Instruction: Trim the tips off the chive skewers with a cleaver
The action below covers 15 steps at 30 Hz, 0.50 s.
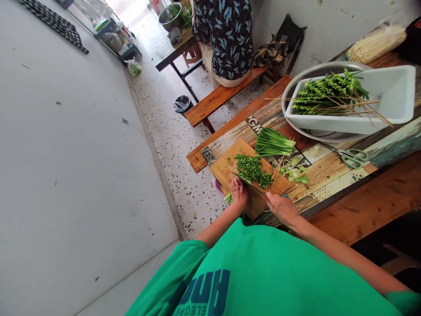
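Chopped greens point(251, 170) lie in a loose heap across the middle of a wooden cutting board point(223, 169), with twelve o'clock taken as the top of the view. Just beside the heap at six o'clock is the knife point(251, 184), its blade slanting between the two hands. At seven o'clock the left hand point(239, 193) has its fingers bunched narrowly by the blade tip; stalk ends point(228, 198) show past its outer side, so it seems to be pinning them, though the grip itself is hidden. Near five o'clock the right hand point(283, 208) has its fingers wrapped around the knife's handle.

The chief risk seems to be the left fingertips: they sit very near the edge, and a stalk rolling or a wet slip could put them under the blade. The heap could also spill, since loose bits lie close around it, and a sideways push might drag them off the board. Scraps point(294, 170) at three o'clock, near the board's edge, could get mixed in if swept along.

An uncut bundle point(274, 142) rests at one o'clock. Farther out on the table point(312, 193), scissors point(344, 153) lie at three o'clock, and at two o'clock a white tray point(399, 90) of skewered greens point(325, 94) sits over a metal basin point(324, 66).
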Each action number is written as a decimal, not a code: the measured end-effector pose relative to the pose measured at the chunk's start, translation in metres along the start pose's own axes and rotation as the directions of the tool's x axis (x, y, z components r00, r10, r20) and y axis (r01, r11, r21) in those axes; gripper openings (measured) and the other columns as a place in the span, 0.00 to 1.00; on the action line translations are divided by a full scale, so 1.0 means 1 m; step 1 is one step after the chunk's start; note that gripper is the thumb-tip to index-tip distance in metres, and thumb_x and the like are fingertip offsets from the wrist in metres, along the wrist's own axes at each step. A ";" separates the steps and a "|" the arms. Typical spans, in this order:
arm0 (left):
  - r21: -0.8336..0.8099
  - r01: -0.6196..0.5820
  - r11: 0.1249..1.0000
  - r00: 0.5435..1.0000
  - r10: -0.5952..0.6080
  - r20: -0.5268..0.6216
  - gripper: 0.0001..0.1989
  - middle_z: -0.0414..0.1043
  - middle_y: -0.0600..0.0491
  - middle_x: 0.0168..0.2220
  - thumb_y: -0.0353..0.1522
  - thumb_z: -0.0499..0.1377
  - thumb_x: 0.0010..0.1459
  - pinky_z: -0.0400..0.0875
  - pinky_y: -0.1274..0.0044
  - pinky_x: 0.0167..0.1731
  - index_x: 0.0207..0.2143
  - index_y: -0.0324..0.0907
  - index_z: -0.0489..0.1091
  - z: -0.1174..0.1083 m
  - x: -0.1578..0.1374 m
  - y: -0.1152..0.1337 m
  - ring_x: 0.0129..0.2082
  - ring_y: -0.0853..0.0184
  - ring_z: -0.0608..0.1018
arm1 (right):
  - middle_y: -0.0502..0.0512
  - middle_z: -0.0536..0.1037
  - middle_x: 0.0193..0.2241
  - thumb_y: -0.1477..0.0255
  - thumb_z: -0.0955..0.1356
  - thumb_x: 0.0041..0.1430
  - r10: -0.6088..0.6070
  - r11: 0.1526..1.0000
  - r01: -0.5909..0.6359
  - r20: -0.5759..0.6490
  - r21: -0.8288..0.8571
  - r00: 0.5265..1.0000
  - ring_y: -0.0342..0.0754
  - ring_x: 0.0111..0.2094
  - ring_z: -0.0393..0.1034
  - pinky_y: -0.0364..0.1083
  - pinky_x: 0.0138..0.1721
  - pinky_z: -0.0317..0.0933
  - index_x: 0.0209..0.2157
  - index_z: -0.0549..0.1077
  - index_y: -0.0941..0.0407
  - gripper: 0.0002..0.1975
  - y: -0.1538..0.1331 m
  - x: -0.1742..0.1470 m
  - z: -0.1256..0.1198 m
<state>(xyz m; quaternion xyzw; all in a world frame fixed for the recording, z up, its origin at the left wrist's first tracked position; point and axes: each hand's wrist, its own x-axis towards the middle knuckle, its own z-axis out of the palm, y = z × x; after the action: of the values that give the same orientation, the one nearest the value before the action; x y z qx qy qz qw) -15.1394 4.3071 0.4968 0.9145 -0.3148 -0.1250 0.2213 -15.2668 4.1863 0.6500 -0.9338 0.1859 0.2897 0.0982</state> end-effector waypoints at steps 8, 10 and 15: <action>0.006 0.082 0.997 0.994 -0.082 0.078 0.25 0.58 0.30 0.61 0.30 0.49 0.62 0.52 0.58 0.62 0.59 0.27 0.61 -0.005 0.001 0.006 0.61 0.44 0.61 | 0.59 0.79 0.38 0.67 0.56 0.69 -0.013 1.000 0.014 0.048 -0.028 0.999 0.53 0.39 0.76 0.44 0.28 0.52 0.47 0.66 0.56 0.13 0.002 0.013 -0.008; -0.003 0.077 0.997 0.994 -0.076 0.082 0.26 0.58 0.29 0.60 0.32 0.50 0.62 0.52 0.58 0.62 0.60 0.28 0.60 -0.007 0.002 0.007 0.60 0.44 0.61 | 0.60 0.79 0.37 0.67 0.56 0.69 -0.012 1.000 0.013 0.054 -0.017 0.998 0.53 0.39 0.76 0.44 0.29 0.53 0.47 0.65 0.57 0.13 -0.001 0.018 -0.009; -0.016 0.092 0.996 0.989 -0.090 0.114 0.31 0.57 0.28 0.60 0.34 0.52 0.61 0.52 0.58 0.61 0.64 0.26 0.54 -0.010 0.002 0.012 0.61 0.43 0.60 | 0.63 0.79 0.36 0.67 0.53 0.69 0.033 0.999 -0.034 0.029 0.033 0.999 0.53 0.37 0.77 0.45 0.29 0.54 0.47 0.66 0.58 0.16 -0.016 0.044 -0.001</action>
<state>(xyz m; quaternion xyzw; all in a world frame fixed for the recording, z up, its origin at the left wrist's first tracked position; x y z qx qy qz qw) -15.1400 4.3007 0.5108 0.9170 -0.2835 -0.1897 0.2069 -15.2264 4.1878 0.6272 -0.9244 0.2051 0.3016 0.1116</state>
